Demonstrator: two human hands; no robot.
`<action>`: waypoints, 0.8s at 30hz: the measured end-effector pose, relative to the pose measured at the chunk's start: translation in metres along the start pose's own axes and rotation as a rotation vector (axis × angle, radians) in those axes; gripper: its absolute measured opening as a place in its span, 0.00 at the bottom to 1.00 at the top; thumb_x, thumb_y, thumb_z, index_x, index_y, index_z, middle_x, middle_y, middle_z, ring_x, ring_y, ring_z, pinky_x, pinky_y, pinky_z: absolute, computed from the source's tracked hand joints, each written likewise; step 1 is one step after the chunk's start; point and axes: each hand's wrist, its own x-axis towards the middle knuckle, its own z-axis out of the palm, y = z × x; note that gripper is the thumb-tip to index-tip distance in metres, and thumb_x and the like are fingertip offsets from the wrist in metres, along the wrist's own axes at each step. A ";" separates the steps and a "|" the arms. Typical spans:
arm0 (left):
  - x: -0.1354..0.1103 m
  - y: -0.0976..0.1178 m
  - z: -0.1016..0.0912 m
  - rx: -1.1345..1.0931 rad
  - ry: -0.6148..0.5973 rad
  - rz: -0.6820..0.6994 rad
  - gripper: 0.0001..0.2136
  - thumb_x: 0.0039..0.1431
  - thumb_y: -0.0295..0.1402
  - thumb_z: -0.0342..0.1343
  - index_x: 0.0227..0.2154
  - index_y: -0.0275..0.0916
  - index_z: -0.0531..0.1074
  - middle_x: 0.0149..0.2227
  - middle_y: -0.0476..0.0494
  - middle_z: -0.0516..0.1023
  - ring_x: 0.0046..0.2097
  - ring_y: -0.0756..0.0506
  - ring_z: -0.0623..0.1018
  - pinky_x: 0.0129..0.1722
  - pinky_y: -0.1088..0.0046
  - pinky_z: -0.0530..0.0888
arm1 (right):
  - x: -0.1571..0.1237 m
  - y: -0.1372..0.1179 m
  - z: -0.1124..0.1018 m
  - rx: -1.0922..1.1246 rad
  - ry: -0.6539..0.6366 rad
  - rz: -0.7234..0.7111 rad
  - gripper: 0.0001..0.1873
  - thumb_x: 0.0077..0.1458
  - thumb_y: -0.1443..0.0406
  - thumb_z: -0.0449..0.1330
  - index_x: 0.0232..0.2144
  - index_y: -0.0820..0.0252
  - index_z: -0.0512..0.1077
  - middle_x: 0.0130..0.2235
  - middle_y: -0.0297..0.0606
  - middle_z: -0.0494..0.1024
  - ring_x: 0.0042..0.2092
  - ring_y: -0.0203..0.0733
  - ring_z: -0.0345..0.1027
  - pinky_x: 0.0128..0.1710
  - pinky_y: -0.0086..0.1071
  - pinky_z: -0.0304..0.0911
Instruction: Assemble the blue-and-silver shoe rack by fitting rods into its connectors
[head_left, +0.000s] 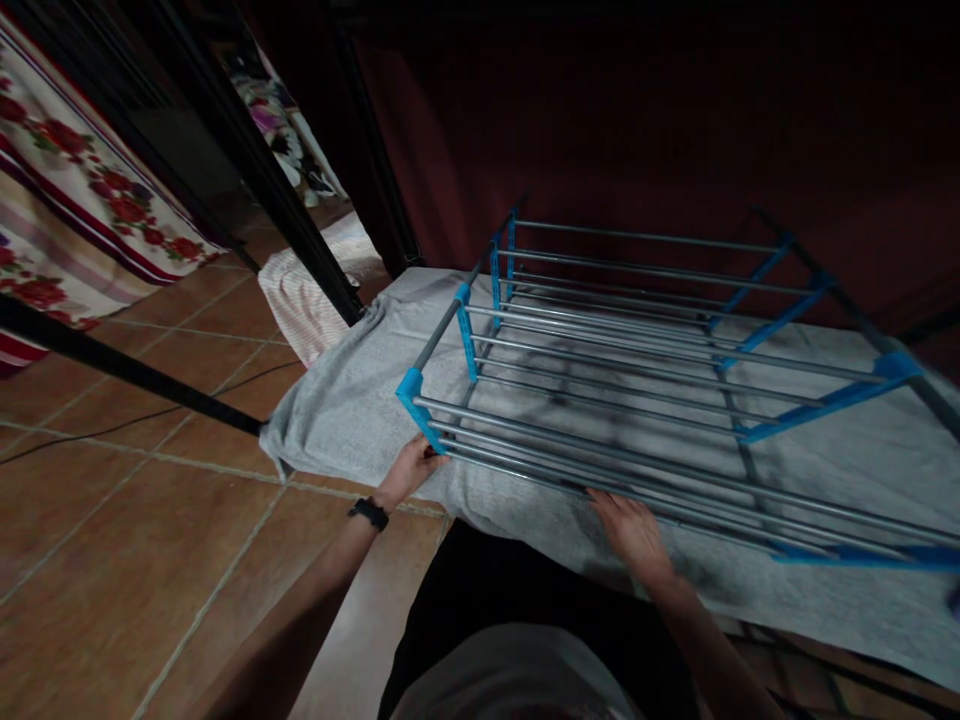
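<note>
A rack of grey metal rods with blue plastic joints [600, 437] rests on a grey cloth [337, 400] in front of me. My left hand [412, 468] is at its near left corner, fingers curled around the lower end of the blue joint piece; a black band is on that wrist. Along the lowest front rod lies my right hand [631, 532], its fingertips at the rod and partly hidden under it. Both hands look closed on the rack's front edge, though the right fingers show only in part.
A dark metal post [270, 160] and a dark bar [135, 365] stand to the left. Floral fabric [97, 190] hangs there, above a tiled floor [112, 520] crossed by a thin cable [165, 408]. A striped cloth [300, 305] lies behind the post. Dark red fabric [637, 130] backs the rack.
</note>
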 end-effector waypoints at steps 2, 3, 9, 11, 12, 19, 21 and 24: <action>0.000 -0.001 0.001 -0.015 -0.001 0.002 0.10 0.55 0.39 0.59 0.32 0.36 0.72 0.38 0.41 0.76 0.42 0.42 0.76 0.46 0.63 0.75 | 0.001 0.004 0.000 0.004 -0.025 -0.016 0.19 0.66 0.63 0.49 0.52 0.47 0.75 0.45 0.38 0.82 0.43 0.47 0.76 0.47 0.42 0.68; 0.000 -0.002 0.001 -0.022 0.000 0.003 0.10 0.55 0.38 0.59 0.32 0.36 0.72 0.38 0.41 0.76 0.42 0.42 0.76 0.47 0.63 0.75 | 0.001 0.005 0.000 0.004 -0.037 -0.025 0.19 0.67 0.63 0.48 0.52 0.47 0.75 0.45 0.37 0.82 0.43 0.47 0.76 0.47 0.41 0.68; 0.000 -0.004 0.003 -0.035 0.012 -0.003 0.07 0.54 0.35 0.60 0.33 0.37 0.73 0.38 0.42 0.77 0.42 0.42 0.76 0.46 0.64 0.75 | 0.003 0.009 -0.005 -0.006 -0.098 -0.048 0.20 0.67 0.62 0.47 0.52 0.50 0.75 0.48 0.40 0.82 0.45 0.48 0.77 0.45 0.42 0.69; 0.000 -0.004 0.003 -0.033 0.019 -0.007 0.07 0.53 0.35 0.60 0.33 0.37 0.73 0.37 0.42 0.77 0.42 0.43 0.76 0.45 0.65 0.75 | 0.003 0.008 -0.008 -0.010 -0.114 -0.054 0.20 0.67 0.62 0.47 0.53 0.50 0.75 0.48 0.40 0.82 0.46 0.48 0.77 0.46 0.42 0.69; 0.000 -0.003 0.003 -0.031 0.022 -0.008 0.07 0.53 0.34 0.60 0.33 0.37 0.73 0.37 0.42 0.77 0.42 0.43 0.76 0.45 0.65 0.75 | 0.003 0.008 -0.009 -0.015 -0.119 -0.056 0.20 0.67 0.63 0.48 0.53 0.50 0.75 0.48 0.40 0.82 0.46 0.48 0.77 0.47 0.41 0.69; -0.004 0.002 0.002 0.009 0.047 -0.013 0.07 0.53 0.34 0.60 0.35 0.37 0.74 0.36 0.44 0.76 0.39 0.44 0.76 0.42 0.67 0.76 | 0.005 0.006 -0.009 -0.077 -0.149 -0.067 0.22 0.69 0.63 0.44 0.54 0.51 0.74 0.50 0.40 0.81 0.47 0.47 0.77 0.46 0.41 0.69; -0.006 0.003 0.003 0.029 0.061 -0.018 0.08 0.54 0.34 0.60 0.35 0.37 0.74 0.36 0.44 0.76 0.38 0.45 0.76 0.41 0.68 0.76 | 0.005 0.006 -0.009 -0.074 -0.139 -0.048 0.21 0.68 0.63 0.45 0.54 0.50 0.73 0.49 0.39 0.82 0.46 0.46 0.77 0.46 0.40 0.69; -0.007 0.003 0.004 0.057 0.088 -0.028 0.07 0.54 0.35 0.60 0.33 0.37 0.73 0.35 0.44 0.76 0.38 0.45 0.75 0.41 0.68 0.75 | 0.004 0.005 -0.008 -0.064 -0.107 -0.019 0.20 0.68 0.61 0.46 0.54 0.49 0.74 0.47 0.38 0.82 0.44 0.46 0.77 0.45 0.39 0.68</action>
